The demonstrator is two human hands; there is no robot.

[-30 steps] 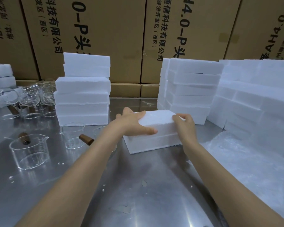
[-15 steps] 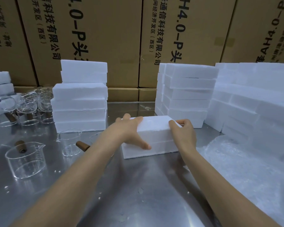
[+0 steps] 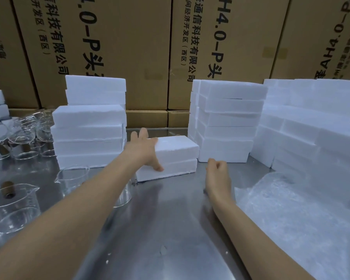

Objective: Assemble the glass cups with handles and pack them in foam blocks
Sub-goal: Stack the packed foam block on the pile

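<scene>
A closed white foam block [image 3: 178,156], two halves stacked, lies on the steel table [image 3: 170,229] between two foam stacks. My left hand [image 3: 143,150] rests on its left end, fingers spread straight over the top and thumb down the front face. My right hand [image 3: 218,172] hovers just in front of the block's right end, curled into a loose fist and holding nothing. Glass cups with brown wooden handles stand at the left: one near cup [image 3: 10,205], another [image 3: 73,178], and a third [image 3: 123,197] partly hidden by my left forearm.
Foam block stacks stand at the left [image 3: 89,134], middle [image 3: 226,122] and right [image 3: 311,134]. A cluster of glass cups [image 3: 26,136] sits at the back left. A crinkled plastic sheet [image 3: 291,209] covers the table's right side. Cardboard cartons [image 3: 119,47] wall the back.
The foam block has slid away from me, in between the stacks. My right hand let go of its right end and drew back into a fist. My left hand stays on it.
</scene>
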